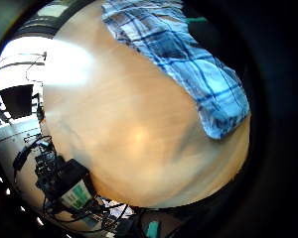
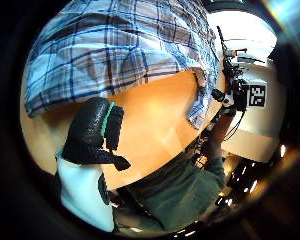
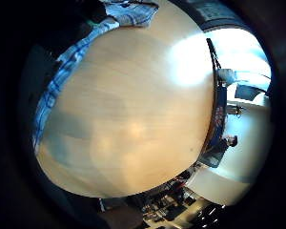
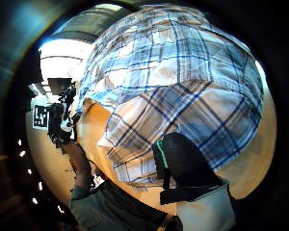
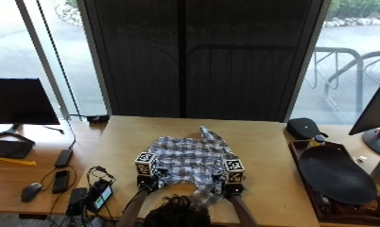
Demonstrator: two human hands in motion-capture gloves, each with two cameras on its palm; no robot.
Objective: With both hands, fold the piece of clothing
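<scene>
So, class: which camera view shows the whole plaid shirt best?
The outside view: the plaid shirt lies complete on the table, outline visible. Both thumb side palm views show large close folds; the little finger side palm views catch only an edge.

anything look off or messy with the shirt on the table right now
Nothing damaged or spilled. The blue and white plaid shirt lies rumpled on the light wooden table, one strip poking out askew at its far edge and a flap already turned over near the right hand. That fits mid-fold.
</scene>
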